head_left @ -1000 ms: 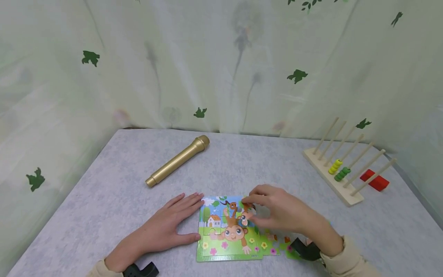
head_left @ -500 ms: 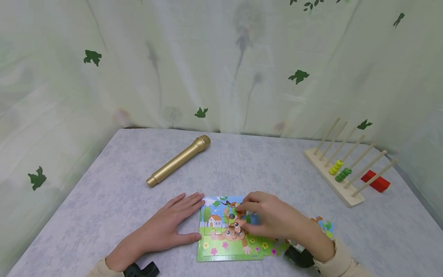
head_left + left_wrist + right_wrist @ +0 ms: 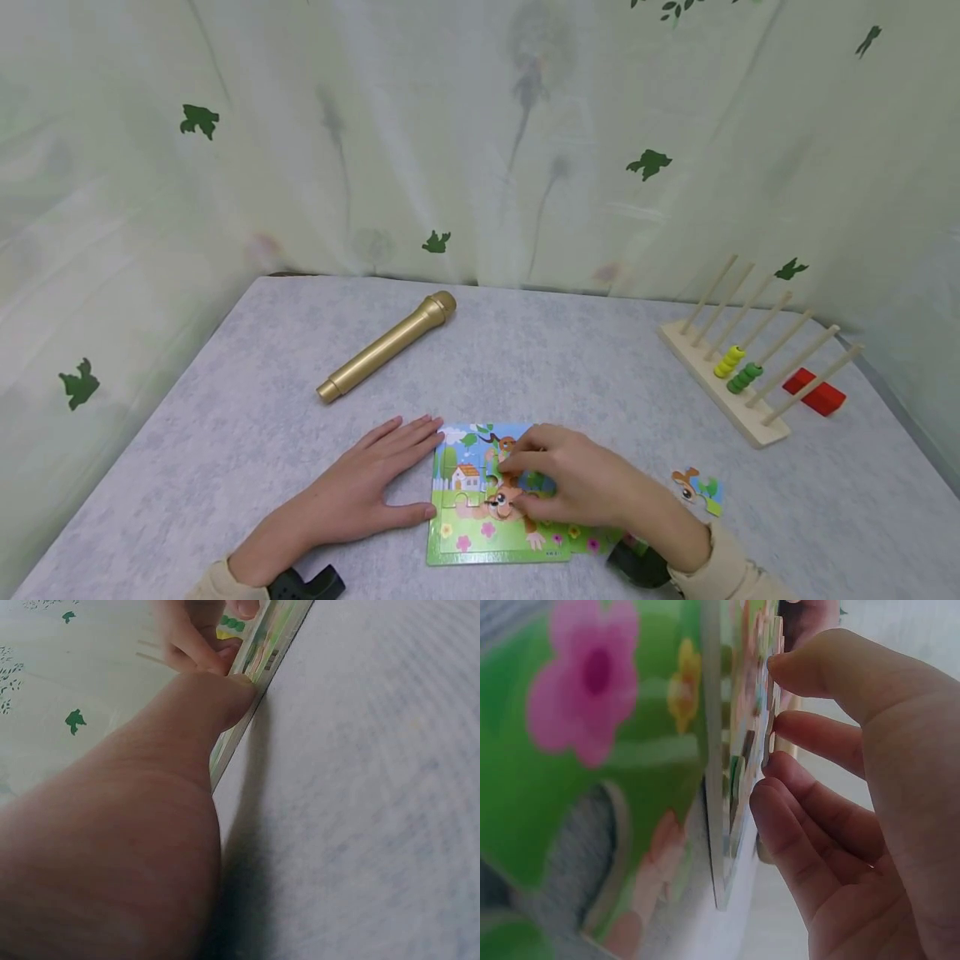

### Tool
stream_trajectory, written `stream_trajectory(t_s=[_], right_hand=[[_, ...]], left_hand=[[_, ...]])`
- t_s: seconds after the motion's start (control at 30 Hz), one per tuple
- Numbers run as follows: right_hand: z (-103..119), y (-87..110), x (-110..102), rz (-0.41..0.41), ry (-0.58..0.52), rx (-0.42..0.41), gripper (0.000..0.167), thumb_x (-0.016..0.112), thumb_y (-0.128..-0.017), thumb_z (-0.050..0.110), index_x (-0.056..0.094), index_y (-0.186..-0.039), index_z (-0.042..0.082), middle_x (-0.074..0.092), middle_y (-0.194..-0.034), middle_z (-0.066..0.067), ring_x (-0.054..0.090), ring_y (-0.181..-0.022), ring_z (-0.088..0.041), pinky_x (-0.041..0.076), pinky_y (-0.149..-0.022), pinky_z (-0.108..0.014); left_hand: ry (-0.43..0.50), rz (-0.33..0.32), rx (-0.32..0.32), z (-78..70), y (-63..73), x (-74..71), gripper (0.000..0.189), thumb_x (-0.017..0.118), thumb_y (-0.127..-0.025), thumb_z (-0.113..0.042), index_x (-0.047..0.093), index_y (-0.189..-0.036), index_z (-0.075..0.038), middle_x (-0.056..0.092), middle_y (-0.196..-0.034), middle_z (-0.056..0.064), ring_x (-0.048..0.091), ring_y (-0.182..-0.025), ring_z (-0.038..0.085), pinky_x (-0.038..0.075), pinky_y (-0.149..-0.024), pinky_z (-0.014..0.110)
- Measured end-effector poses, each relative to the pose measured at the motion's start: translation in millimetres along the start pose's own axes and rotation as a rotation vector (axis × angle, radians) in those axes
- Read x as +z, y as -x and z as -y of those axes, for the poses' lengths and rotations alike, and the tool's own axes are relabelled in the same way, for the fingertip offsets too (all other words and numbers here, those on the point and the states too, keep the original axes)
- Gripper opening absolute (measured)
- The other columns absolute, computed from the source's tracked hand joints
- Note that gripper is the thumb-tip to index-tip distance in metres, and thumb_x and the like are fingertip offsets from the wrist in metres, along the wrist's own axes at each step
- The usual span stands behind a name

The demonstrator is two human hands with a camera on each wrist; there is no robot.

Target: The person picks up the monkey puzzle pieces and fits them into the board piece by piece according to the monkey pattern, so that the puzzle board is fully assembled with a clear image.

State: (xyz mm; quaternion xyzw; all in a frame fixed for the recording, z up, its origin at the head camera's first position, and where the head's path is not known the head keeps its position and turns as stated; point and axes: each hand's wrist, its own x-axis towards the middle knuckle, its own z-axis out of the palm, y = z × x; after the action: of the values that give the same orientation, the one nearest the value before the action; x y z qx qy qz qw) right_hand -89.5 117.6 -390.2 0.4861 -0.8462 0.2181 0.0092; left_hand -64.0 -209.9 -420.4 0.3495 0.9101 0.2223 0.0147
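Note:
A jigsaw puzzle of a monkey in a green-edged tray lies at the table's front. My left hand is spread flat beside it, thumb and fingertips at its left edge. Over the puzzle's middle, my right hand pinches a puzzle piece with part of a monkey face on it, between thumb and fingers. In the right wrist view this piece stands edge-on, close over the pieces below. The hand hides the puzzle's right part.
A loose puzzle piece lies right of the right wrist, and others lie beside the tray, partly under the hand. Farther back are a gold toy microphone, a wooden peg stand with yellow and green beads, and a red block.
My right hand has moved left and slightly toward the front with the puzzle piece, from the puzzle's upper right to its middle. The left hand has stayed put.

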Motion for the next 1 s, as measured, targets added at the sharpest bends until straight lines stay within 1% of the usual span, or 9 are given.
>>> stream_trajectory(t_s=[0.13,0.33,0.43,0.7,1.0], right_hand=[[1.2,0.1,2.5,0.009,-0.006,0.000,0.022,0.075,-0.095,0.031,0.079,-0.114,0.023,0.067,-0.107,0.010,0.059,-0.092,-0.001,0.053,-0.076,-0.013],[3.3,-0.2,3.7,0.038,0.016,0.016,0.024,0.074,-0.095,0.031,0.079,-0.116,0.022,0.069,-0.111,0.008,0.060,-0.095,-0.003,0.054,-0.079,-0.016],[3.8,-0.7,4.2,0.039,0.024,0.016,0.025,0.074,-0.095,0.031,0.079,-0.117,0.021,0.069,-0.112,0.007,0.060,-0.096,-0.004,0.055,-0.080,-0.016],[4.4,-2.3,5.5,0.038,0.050,0.012,0.027,0.075,-0.094,0.031,0.079,-0.119,0.021,0.069,-0.112,0.006,0.056,-0.091,-0.003,0.051,-0.076,-0.013],[6.4,-2.6,5.7,0.047,0.050,0.023,0.028,0.075,-0.095,0.031,0.079,-0.120,0.020,0.069,-0.113,0.003,0.056,-0.092,-0.005,0.052,-0.078,-0.015]], left_hand=[[-0.002,-0.001,0.001,-0.2,0.1,-0.1,0.083,0.061,-0.096,-0.065,0.042,-0.159,-0.014,0.035,-0.167,0.002,0.032,-0.155,0.020,-0.001,-0.126,0.017],[0.000,0.007,-0.007,-0.5,0.2,-0.2,0.083,0.060,-0.096,-0.065,0.041,-0.160,-0.016,0.033,-0.168,0.001,0.031,-0.155,0.020,-0.001,-0.126,0.017],[0.001,0.008,-0.008,-0.4,0.1,-0.3,0.084,0.060,-0.096,-0.065,0.041,-0.160,-0.016,0.033,-0.168,0.001,0.031,-0.155,0.020,-0.002,-0.126,0.016],[-0.003,0.001,-0.003,0.3,-0.5,-1.0,0.084,0.061,-0.095,-0.066,0.041,-0.159,-0.015,0.034,-0.168,0.001,0.032,-0.155,0.019,-0.001,-0.127,0.018],[-0.005,-0.002,-0.003,-0.1,-0.3,-0.7,0.083,0.060,-0.096,-0.065,0.042,-0.159,-0.015,0.034,-0.168,0.001,0.032,-0.155,0.020,0.000,-0.127,0.017]])
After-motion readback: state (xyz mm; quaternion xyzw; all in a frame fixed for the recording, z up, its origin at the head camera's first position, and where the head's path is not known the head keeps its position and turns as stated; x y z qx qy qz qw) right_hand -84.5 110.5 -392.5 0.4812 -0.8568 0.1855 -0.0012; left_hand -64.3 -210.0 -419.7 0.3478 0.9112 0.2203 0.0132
